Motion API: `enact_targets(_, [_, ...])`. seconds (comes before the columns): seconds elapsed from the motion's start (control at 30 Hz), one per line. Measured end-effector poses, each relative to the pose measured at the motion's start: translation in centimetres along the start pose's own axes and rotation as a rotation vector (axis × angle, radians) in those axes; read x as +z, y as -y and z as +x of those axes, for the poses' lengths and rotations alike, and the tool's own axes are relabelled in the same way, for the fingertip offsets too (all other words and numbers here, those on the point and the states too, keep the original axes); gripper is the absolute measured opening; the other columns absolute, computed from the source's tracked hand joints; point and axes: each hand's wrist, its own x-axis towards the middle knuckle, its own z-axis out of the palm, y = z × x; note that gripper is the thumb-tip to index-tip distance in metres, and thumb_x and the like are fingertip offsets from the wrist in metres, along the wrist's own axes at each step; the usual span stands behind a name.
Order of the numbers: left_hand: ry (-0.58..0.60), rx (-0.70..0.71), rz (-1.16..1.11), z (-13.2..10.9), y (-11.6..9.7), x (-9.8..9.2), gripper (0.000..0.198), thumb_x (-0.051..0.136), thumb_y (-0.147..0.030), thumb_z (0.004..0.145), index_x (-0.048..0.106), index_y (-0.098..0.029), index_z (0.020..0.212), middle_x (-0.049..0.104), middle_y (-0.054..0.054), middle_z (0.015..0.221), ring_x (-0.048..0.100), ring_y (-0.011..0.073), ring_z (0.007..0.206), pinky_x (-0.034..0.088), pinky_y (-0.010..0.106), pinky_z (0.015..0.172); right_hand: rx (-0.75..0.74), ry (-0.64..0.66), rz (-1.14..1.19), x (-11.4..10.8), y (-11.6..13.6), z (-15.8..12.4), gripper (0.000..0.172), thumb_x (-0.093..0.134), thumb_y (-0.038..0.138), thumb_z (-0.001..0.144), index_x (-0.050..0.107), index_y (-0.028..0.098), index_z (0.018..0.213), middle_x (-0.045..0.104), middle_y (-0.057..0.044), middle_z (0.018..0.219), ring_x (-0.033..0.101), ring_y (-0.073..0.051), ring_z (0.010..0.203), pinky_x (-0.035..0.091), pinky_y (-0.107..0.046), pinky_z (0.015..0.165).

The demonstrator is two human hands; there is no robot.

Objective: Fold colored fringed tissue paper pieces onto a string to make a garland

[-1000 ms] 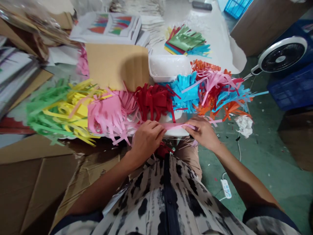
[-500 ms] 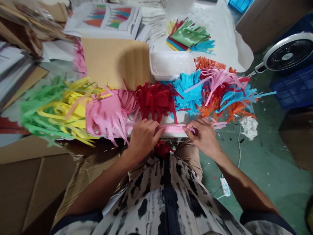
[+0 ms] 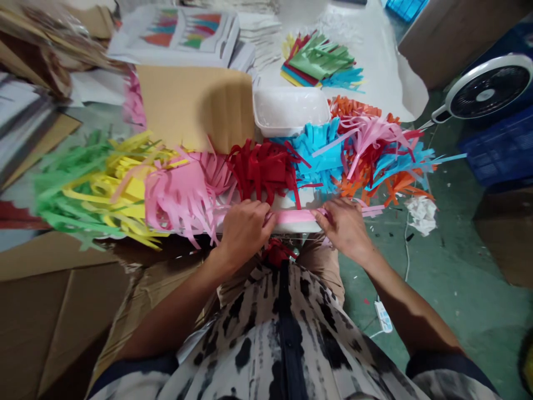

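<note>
A strip of pink fringed paper (image 3: 295,216) is stretched sideways along the front edge of the table, its fringe ends showing beyond both hands. My left hand (image 3: 246,225) is closed on its left part, thumb toward the middle. Gripping the right part is my right hand (image 3: 345,225), with thumb and fingers pinched together. Just behind the strip lie a dark red fringed bundle (image 3: 266,169) and a blue fringed bundle (image 3: 320,153). A pile of pink fringed paper (image 3: 177,191) sits left of my left hand. More red paper (image 3: 278,253) hangs below the table edge.
Yellow (image 3: 129,175) and green fringed paper (image 3: 75,178) lie at the left. Behind are a cardboard piece (image 3: 195,105), a white plastic tray (image 3: 291,108) and a multicoloured fringed stack (image 3: 320,58). A fan (image 3: 485,91) and a power strip (image 3: 383,316) are on the right.
My right hand has shifted slightly and its fingers have closed further over the pink strip. The left hand stays nearly in place. The whole view has drifted a little.
</note>
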Motion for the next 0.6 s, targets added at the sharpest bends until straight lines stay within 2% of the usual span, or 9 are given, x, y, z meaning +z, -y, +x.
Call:
enact_targets(0.17, [-0.008, 0.01, 0.031, -0.1, 0.0, 0.1, 0.024, 0.061, -0.031, 0.101, 0.064, -0.019, 0.08, 0.072, 0.008, 0.082, 0.065, 0.0265, 0.083, 0.041, 0.038, 0.071, -0.001, 0.001, -0.084, 0.0, 0.4, 0.0, 0.048, 0.037, 0.051, 0.11, 0.064, 0.021, 0.083, 0.071, -0.011, 0.086, 0.058, -0.029, 0.088, 0.03, -0.039, 0.077])
enact_targets(0.43, [-0.047, 0.027, 0.08, -0.4, -0.6, 0.6, 0.024, 0.055, -0.032, 0.104, 0.064, -0.019, 0.086, 0.07, 0.01, 0.084, 0.063, 0.0286, 0.086, 0.041, 0.04, 0.074, -0.013, -0.111, -0.209, 0.9, 1.3, -0.5, 0.045, 0.038, 0.047, 0.109, 0.066, 0.02, 0.087, 0.07, -0.013, 0.086, 0.056, -0.032, 0.09, 0.033, -0.043, 0.08])
enact_targets(0.53, [-0.095, -0.014, 0.135, -0.6, -1.1, 0.7, 0.024, 0.053, -0.034, 0.105, 0.067, -0.016, 0.096, 0.07, 0.012, 0.089, 0.062, 0.0305, 0.088, 0.04, 0.042, 0.075, 0.001, -0.154, -0.232, 0.6, 1.5, -0.6, 0.04, 0.041, 0.047, 0.108, 0.066, 0.02, 0.092, 0.07, -0.014, 0.088, 0.055, -0.033, 0.093, 0.034, -0.045, 0.082])
enact_targets(0.6, [-0.162, 0.019, 0.149, -0.6, -1.2, 0.7, 0.023, 0.053, -0.031, 0.105, 0.067, -0.015, 0.112, 0.072, 0.014, 0.103, 0.062, 0.0316, 0.097, 0.042, 0.044, 0.081, 0.006, -0.203, -0.223, 0.3, 1.6, -0.9, 0.033, 0.045, 0.042, 0.107, 0.068, 0.019, 0.104, 0.072, -0.016, 0.098, 0.056, -0.034, 0.098, 0.034, -0.047, 0.086])
